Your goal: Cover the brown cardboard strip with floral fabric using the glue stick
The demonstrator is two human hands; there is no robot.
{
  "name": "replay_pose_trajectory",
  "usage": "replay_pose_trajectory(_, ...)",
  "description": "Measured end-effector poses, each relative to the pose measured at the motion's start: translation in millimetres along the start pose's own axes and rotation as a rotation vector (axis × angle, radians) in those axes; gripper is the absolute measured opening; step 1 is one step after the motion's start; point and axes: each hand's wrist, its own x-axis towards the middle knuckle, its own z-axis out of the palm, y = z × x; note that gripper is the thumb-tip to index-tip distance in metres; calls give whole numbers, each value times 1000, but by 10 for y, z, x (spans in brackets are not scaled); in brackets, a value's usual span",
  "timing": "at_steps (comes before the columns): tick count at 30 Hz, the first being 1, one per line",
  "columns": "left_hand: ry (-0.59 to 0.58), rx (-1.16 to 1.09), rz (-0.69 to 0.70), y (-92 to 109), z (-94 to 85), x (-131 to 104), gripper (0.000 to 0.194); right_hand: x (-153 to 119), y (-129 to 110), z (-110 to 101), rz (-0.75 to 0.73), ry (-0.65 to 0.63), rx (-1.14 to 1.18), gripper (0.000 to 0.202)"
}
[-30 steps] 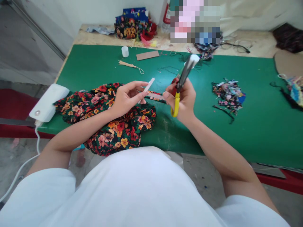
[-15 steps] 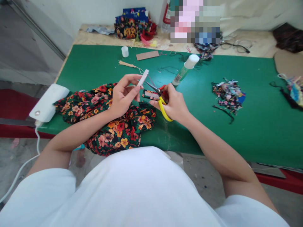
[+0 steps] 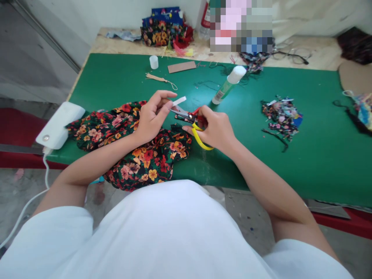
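Note:
Between thumb and fingers, my left hand (image 3: 153, 116) pinches a narrow white strip (image 3: 179, 101). My right hand (image 3: 216, 127) grips scissors (image 3: 202, 142) with yellow and red handles. Their blades point left, just under the strip and close to my left fingertips; whether they touch the strip I cannot tell. A small floral piece lies on the table, mostly hidden behind the scissors. Dark floral fabric (image 3: 145, 162) is bunched beneath my left hand and forearm, hanging over the table's front edge.
A glue stick (image 3: 228, 86) stands beyond my right hand, its white cap (image 3: 154, 62) lookalike farther left. Nearby are a tan tassel (image 3: 159, 79) and a brown card strip (image 3: 182, 67). Fabric scraps (image 3: 281, 116) lie right. A white corded device (image 3: 60, 126) sits at the left edge.
The white strip has tilted from steep to nearly level and sits lower. The scissors have shifted slightly left, their blades now closer to my left fingers and covering more of the small floral piece.

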Motion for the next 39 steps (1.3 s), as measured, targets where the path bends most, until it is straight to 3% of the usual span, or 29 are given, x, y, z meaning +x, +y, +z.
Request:
replay_pose_trajectory(12, 89, 39, -11, 59, 84, -37, 44, 7, -32, 4, 81, -18, -108, 43)
replay_pose_trajectory(28, 25, -97, -98, -21, 80, -17, 41, -2, -60, 41, 145, -25, -188, 51)
replay_pose_trajectory(39, 35, -136, -78, -75, 86, -16, 44, -5, -70, 21, 157, -44, -187, 54)
